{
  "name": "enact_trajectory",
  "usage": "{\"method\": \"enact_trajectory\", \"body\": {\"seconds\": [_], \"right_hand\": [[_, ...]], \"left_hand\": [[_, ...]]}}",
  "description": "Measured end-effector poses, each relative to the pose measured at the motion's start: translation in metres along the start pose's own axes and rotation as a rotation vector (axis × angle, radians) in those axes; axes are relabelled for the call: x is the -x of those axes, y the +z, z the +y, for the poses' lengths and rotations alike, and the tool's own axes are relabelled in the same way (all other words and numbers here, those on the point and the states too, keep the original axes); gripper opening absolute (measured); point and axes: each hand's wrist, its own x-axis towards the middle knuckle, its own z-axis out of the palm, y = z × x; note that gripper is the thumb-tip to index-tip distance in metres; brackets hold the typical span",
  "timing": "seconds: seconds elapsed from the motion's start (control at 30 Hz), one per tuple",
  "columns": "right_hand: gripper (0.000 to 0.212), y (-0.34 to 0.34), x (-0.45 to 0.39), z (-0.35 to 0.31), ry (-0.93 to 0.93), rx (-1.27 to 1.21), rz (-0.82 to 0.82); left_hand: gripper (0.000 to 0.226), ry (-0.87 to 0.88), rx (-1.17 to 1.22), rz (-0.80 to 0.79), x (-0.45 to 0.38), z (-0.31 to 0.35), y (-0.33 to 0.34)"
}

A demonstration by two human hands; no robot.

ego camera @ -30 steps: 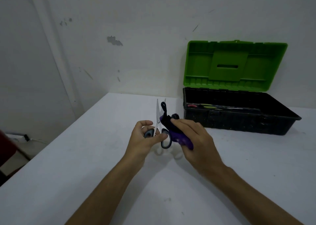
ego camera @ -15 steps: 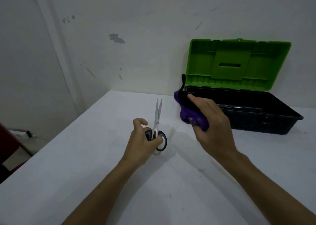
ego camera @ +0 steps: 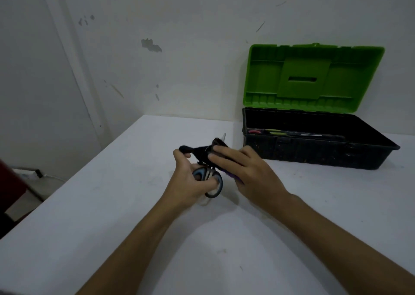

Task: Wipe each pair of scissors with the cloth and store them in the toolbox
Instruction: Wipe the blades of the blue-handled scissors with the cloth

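My left hand grips a pair of scissors by its black and grey handle loops, just above the white table. The blades point away from me and are mostly hidden; only the tip shows past the cloth. My right hand holds a dark purple cloth wrapped over the blades. The toolbox stands open at the back right, its black tray under a raised green lid. Other scissors with red and green handles lie inside the tray.
A white wall runs behind the table and meets it at the far edge. The table's left edge drops off to a floor with a white power strip. A dark red object sits at the far left.
My right hand, lifted toward the toolbox with the cloth half a second ago, has come back down and laid the cloth over the blades. My left hand kept the scissors in place.
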Motion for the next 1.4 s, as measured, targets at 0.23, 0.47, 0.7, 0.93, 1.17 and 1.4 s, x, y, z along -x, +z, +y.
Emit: {"method": "enact_trajectory", "body": {"seconds": [0.23,0.47,0.7,0.93,1.17,1.4], "right_hand": [[0.057,-0.016,-0.010,0.040,0.219,0.054,0.111],[0.053,-0.016,-0.002,0.010,-0.006,-0.029,0.059],[0.057,-0.002,0.010,0.026,0.133,0.019,0.078],[0.059,-0.029,0.003,0.034,0.279,0.067,0.200],[0.057,-0.002,0.000,0.009,0.056,0.024,0.072],[0.065,-0.018,-0.012,0.034,0.321,0.084,0.134]], "left_hand": [[0.045,-0.080,0.070,-0.032,-0.002,0.000,-0.002],[0.005,-0.048,0.078,-0.108,-0.003,-0.004,0.000],[0.009,0.094,-0.085,-0.093,-0.002,-0.002,-0.001],[0.010,0.021,-0.106,-0.005,-0.011,-0.008,-0.005],[0.019,0.094,-0.050,0.045,-0.011,0.001,0.003],[0.018,0.071,-0.021,0.046,-0.010,-0.003,-0.007]]}}
